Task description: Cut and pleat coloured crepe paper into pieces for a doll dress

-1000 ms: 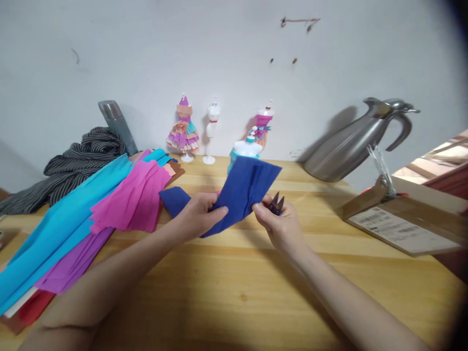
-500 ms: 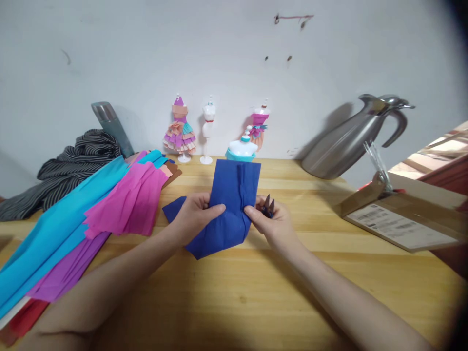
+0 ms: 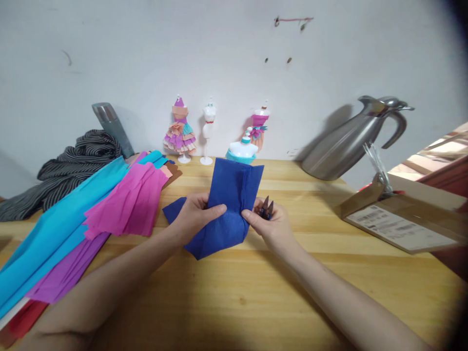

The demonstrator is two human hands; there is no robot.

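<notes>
1. Blue sheet (image 3: 234, 222) btwn hands, over table (image 3: 234, 297); L hand (image 3: 190, 217) pinching left side, R hand (image 3: 273, 226) right.
2. Crease (image 3: 243, 192) runs lengthwise, nearer R hand, which also grips scissors (image 3: 269, 211), tips up.

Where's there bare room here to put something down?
Bare wood lies between the left forearm and right forearm, nearer than the blue sheet, and between the right forearm and the cardboard box. It's crowded at left with coloured sheets, and at back centre with small dress forms.
</notes>
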